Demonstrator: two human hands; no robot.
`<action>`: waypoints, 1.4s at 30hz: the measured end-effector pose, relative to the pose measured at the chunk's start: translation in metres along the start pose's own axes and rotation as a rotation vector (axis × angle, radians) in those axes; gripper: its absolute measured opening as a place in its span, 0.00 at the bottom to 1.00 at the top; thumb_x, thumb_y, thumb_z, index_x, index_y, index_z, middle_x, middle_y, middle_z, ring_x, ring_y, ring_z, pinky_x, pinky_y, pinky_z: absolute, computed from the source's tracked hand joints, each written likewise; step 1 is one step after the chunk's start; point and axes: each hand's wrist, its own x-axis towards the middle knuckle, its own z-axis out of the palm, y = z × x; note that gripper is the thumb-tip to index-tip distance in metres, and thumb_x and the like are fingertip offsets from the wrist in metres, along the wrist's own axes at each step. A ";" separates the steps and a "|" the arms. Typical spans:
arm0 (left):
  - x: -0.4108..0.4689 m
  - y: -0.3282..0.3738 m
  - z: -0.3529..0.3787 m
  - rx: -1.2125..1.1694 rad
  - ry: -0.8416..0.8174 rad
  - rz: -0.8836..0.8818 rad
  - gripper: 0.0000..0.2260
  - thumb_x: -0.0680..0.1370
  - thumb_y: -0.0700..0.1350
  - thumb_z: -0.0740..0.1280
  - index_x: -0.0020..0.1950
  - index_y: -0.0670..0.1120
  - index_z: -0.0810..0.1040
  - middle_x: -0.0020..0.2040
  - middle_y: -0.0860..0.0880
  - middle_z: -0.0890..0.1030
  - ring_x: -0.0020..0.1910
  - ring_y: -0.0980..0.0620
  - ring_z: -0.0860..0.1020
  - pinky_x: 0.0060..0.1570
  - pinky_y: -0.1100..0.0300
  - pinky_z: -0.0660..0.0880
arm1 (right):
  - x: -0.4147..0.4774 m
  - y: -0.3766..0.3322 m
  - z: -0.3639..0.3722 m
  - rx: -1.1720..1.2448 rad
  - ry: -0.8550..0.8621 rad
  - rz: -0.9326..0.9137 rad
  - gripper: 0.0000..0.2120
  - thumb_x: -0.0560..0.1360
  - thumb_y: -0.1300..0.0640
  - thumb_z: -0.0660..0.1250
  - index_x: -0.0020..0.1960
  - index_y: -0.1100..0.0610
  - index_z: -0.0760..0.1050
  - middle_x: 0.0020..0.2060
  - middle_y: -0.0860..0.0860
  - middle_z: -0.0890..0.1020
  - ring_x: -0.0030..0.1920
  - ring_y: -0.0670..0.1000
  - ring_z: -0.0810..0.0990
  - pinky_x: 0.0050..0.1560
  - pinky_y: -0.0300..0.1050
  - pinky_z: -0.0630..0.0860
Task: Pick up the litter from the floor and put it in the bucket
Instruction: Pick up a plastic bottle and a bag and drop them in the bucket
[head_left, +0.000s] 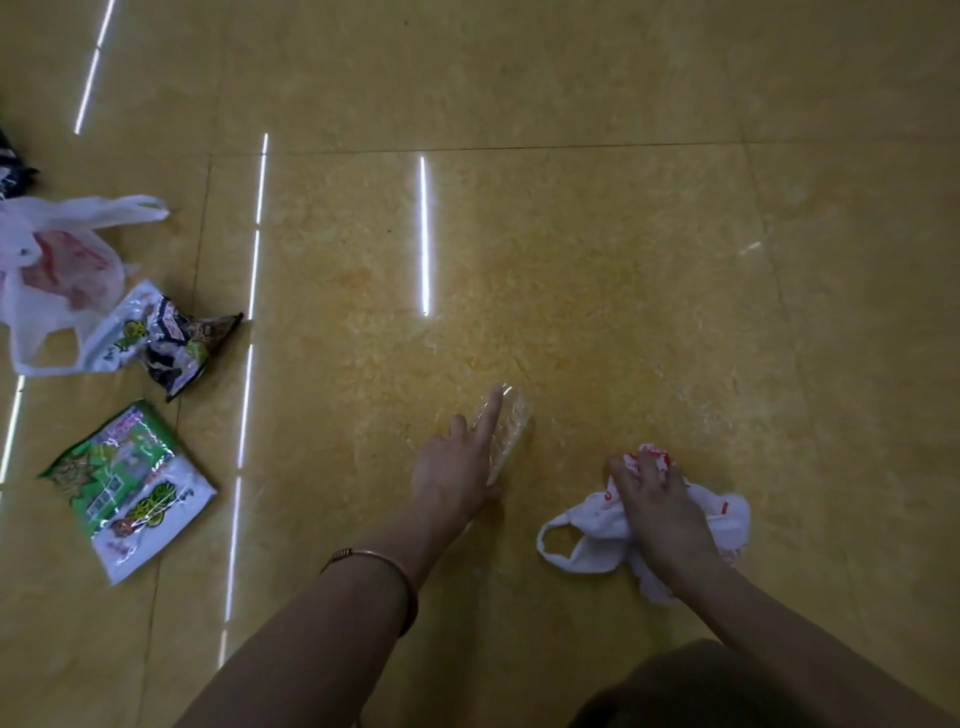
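A clear plastic cup (511, 421) lay on its side on the glossy yellow tiled floor (623, 249), and everything else sat around it. The left hand (452, 478) rested directly on the cup, one finger stretched straight along its top. The see-through plastic and the angle hid the other fingers, so I could not tell whether they closed round it. A thin copper-coloured bracelet (384, 564) circled that wrist, nearer the camera than the cup. Just to the right of the cup, the right hand (660, 499) pressed down on a crumpled white plastic bag with red print (592, 522), its fingers curled into the bunched film and gripping it, while one loop handle of the bag lay flat on the floor toward the cup. Well to the left of the cup lay more litter: a green and white snack packet (130, 488), beyond it a crumpled black and white wrapper (166, 338), and farther still a pale translucent carrier bag (57, 260) with something red inside. A dark item (13, 166) showed at the far left edge, too cut off to identify.
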 end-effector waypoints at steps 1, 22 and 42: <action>0.000 -0.001 0.000 -0.011 -0.004 0.000 0.51 0.72 0.55 0.71 0.72 0.58 0.28 0.66 0.42 0.67 0.51 0.43 0.78 0.39 0.54 0.72 | 0.000 0.000 0.002 0.006 0.006 -0.002 0.30 0.73 0.64 0.65 0.72 0.53 0.59 0.69 0.61 0.66 0.65 0.68 0.67 0.43 0.56 0.79; -0.221 0.043 -0.328 -0.256 0.075 0.108 0.44 0.74 0.54 0.65 0.69 0.66 0.28 0.58 0.44 0.71 0.46 0.41 0.78 0.38 0.53 0.71 | -0.243 0.031 -0.356 0.490 0.292 -0.128 0.21 0.72 0.71 0.62 0.64 0.61 0.70 0.61 0.58 0.71 0.50 0.62 0.77 0.41 0.49 0.72; -0.489 0.087 -0.671 -0.535 0.607 0.445 0.38 0.73 0.61 0.65 0.66 0.77 0.37 0.59 0.53 0.75 0.46 0.54 0.80 0.44 0.55 0.75 | -0.515 0.058 -0.690 1.000 0.866 -0.007 0.14 0.71 0.59 0.68 0.57 0.53 0.73 0.51 0.46 0.77 0.50 0.47 0.77 0.43 0.36 0.71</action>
